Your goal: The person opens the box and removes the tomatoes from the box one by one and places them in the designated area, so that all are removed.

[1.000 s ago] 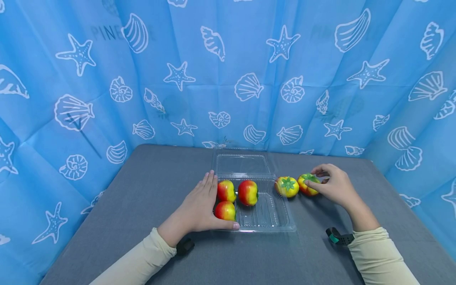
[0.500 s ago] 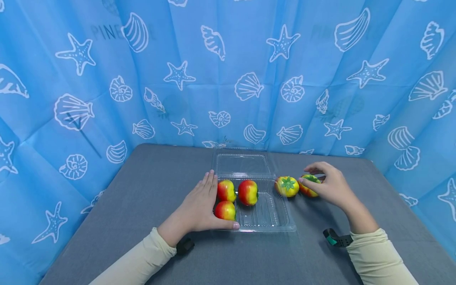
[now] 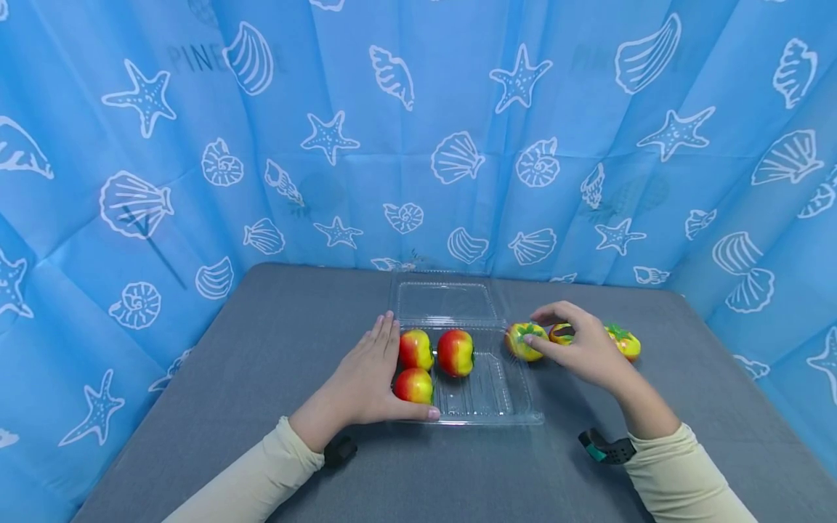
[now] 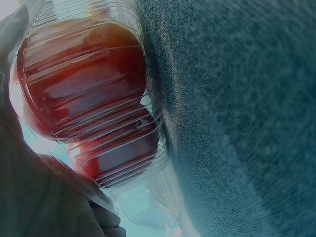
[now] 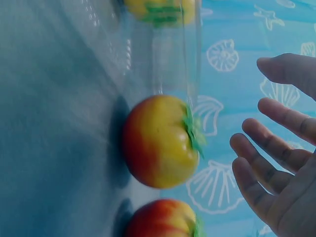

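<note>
A clear plastic clamshell box [image 3: 493, 396] stands on the table with its lid [image 3: 445, 301] folded back. Three red-and-yellow persimmons lie inside, one at the back left [image 3: 415, 350], one beside it [image 3: 455, 354] and one in front [image 3: 413, 386]. My left hand [image 3: 366, 381] rests along the box's left side, fingers straight, thumb stretched over the front rim. Fruit shows through the ribbed wall [image 4: 153, 113] in the left wrist view. My right hand [image 3: 585, 352], fingers spread and holding nothing, hovers over the persimmon [image 3: 519, 343] nearest the box, its leafy top facing up.
Two more persimmons sit further right: one [image 3: 561, 334] partly behind the right hand, another [image 3: 624, 343] just beyond it. The grey tabletop [image 3: 294, 327] ends at a blue seashell-print curtain [image 3: 366, 181]. A dark strap [image 3: 604, 448] hangs at the right wrist.
My right hand has moved left, from the middle loose persimmon to the one beside the box, uncovering the rightmost fruit. The left hand, the box and its contents have stayed put.
</note>
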`<act>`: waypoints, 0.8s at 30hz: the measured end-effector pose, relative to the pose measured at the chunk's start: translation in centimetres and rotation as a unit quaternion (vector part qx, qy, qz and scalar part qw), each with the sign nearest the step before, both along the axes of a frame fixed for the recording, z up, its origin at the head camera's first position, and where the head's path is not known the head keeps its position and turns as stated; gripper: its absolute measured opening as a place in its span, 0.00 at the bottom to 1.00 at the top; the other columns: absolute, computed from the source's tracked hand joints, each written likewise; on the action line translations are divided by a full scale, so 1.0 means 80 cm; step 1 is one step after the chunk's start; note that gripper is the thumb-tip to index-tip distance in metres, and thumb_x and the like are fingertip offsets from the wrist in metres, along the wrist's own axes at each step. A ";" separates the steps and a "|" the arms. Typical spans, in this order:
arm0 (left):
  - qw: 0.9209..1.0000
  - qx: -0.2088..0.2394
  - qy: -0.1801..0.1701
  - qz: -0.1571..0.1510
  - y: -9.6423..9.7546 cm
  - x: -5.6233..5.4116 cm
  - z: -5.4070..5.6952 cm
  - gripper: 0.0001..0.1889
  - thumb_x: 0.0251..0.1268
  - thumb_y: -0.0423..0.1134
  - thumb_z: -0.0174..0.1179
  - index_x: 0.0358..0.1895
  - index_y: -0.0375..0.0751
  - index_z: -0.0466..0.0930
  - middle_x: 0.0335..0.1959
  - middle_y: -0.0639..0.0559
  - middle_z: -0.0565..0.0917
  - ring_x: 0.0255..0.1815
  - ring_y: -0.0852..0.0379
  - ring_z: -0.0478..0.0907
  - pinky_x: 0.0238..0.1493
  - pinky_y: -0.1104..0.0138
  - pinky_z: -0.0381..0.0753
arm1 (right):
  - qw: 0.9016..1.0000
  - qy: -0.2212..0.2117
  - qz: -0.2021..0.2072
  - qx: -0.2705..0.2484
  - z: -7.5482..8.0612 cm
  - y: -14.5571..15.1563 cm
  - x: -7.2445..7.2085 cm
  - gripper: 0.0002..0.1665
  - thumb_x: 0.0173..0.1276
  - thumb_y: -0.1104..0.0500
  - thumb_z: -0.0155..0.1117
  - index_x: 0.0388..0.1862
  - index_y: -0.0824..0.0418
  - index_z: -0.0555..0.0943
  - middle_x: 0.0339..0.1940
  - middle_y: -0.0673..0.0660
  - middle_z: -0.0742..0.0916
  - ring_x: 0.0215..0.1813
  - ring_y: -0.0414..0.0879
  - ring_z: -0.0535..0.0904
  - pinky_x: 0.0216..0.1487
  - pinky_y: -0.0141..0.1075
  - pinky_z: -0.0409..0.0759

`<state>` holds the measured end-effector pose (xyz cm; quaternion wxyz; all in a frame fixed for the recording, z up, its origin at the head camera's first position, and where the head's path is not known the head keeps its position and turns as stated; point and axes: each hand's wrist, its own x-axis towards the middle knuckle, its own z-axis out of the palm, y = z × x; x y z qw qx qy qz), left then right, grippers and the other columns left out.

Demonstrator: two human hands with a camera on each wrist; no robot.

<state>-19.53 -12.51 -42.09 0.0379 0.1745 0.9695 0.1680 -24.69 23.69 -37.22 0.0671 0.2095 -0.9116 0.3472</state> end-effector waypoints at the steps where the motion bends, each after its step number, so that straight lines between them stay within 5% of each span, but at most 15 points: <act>1: 1.000 0.000 0.000 0.000 0.000 0.000 0.000 0.76 0.45 0.91 0.54 0.88 0.41 0.42 0.91 0.44 0.41 0.91 0.43 0.40 0.87 0.48 0.54 | 1.000 -0.002 0.006 -0.003 -0.001 -0.003 0.001 0.21 0.73 0.52 0.74 0.58 0.63 0.84 0.55 0.61 0.88 0.59 0.59 0.84 0.59 0.57 0.85; 10: 1.000 0.003 -0.001 -0.002 0.001 0.001 0.002 0.75 0.45 0.89 0.57 0.88 0.40 0.43 0.91 0.43 0.42 0.91 0.42 0.40 0.87 0.46 0.54 | 0.998 -0.027 0.050 -0.038 -0.008 -0.020 0.007 0.21 0.72 0.54 0.75 0.59 0.62 0.84 0.56 0.60 0.89 0.59 0.58 0.85 0.57 0.42 0.89; 16: 1.000 0.004 -0.002 -0.003 0.001 0.002 0.003 0.75 0.46 0.89 0.58 0.88 0.41 0.44 0.91 0.43 0.43 0.91 0.41 0.41 0.87 0.46 0.54 | 0.995 -0.043 0.071 -0.053 -0.019 -0.031 0.009 0.21 0.72 0.55 0.75 0.60 0.60 0.82 0.56 0.60 0.88 0.59 0.57 0.86 0.59 0.54 0.89; 24: 1.000 0.004 -0.003 0.000 0.001 0.001 0.002 0.75 0.46 0.89 0.58 0.88 0.41 0.43 0.91 0.42 0.43 0.91 0.41 0.41 0.87 0.45 0.54 | 0.990 -0.048 0.116 -0.069 -0.031 -0.046 0.012 0.21 0.72 0.57 0.75 0.61 0.56 0.83 0.59 0.57 0.87 0.60 0.61 0.84 0.61 0.55 0.87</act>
